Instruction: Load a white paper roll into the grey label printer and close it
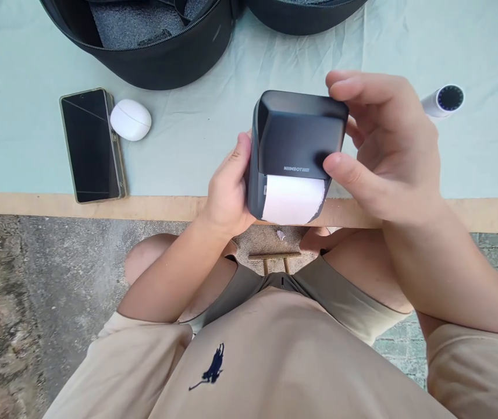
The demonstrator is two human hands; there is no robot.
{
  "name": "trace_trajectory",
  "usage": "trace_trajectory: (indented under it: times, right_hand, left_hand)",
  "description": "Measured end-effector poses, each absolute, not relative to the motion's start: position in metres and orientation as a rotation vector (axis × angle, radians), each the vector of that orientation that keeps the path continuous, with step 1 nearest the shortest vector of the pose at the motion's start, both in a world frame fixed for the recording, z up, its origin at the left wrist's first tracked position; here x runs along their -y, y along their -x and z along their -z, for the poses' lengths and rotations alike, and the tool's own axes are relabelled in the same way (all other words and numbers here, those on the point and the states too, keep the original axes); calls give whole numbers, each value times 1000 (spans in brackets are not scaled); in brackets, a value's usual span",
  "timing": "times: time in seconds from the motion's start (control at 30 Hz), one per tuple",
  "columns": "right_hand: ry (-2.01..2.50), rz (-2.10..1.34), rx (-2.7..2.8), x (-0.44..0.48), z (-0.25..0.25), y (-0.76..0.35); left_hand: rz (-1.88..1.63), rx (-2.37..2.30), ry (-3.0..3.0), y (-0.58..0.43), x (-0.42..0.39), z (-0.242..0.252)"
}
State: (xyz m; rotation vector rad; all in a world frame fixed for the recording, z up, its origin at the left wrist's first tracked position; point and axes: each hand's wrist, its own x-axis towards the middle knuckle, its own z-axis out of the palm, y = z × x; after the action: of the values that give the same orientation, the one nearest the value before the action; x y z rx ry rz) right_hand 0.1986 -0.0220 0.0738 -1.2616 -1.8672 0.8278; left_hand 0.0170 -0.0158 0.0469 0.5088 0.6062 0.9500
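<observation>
Main risk, I'd judge: a drop. The NIIMBOT label printer [301, 139] is held up in front of the body, its lower end overlapping the wooden front edge [166, 208] of the table [196, 163] in this view, so a slip could send it to the floor [78, 273]. Likely cause: only the left side looks firmly held, so a hard push or pull from the right could twist it loose.

Second risk: the white paper [295, 199] at the printer's lower front sits exposed; a stray right thumb could crease or tear it. Its right edge already looks uneven. Minor: the smartphone [89, 145] reaches onto the wooden strip, so a swinging left forearm might nudge it and the white rounded case [131, 120] beside it.

Pose: left hand [231, 186] comes up from below, grip closed on the printer's left side, thumb along the edge, other fingers hidden. Right hand [397, 151] is spread and half-curled at the right side, index near the upper corner, thumb over the lower right edge. Can't tell whether that grip is clamping or just touching. Both elbows bent, forearms angled inward.
</observation>
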Motion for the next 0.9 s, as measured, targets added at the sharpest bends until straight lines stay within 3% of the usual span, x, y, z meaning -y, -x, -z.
trace_trajectory:
  times: [0.17, 0.67, 0.9]
  right_hand:
    - [1096, -895, 1945, 20, -74, -198]
    - [1440, -707, 1744, 30, -84, -224]
    - [1427, -361, 1742, 12, -100, -188]
  left_hand:
    - [-929, -636, -516, -14, 16, -46]
    - [-960, -626, -580, -19, 17, -50]
    - [-969, -593, -554, -18, 17, -44]
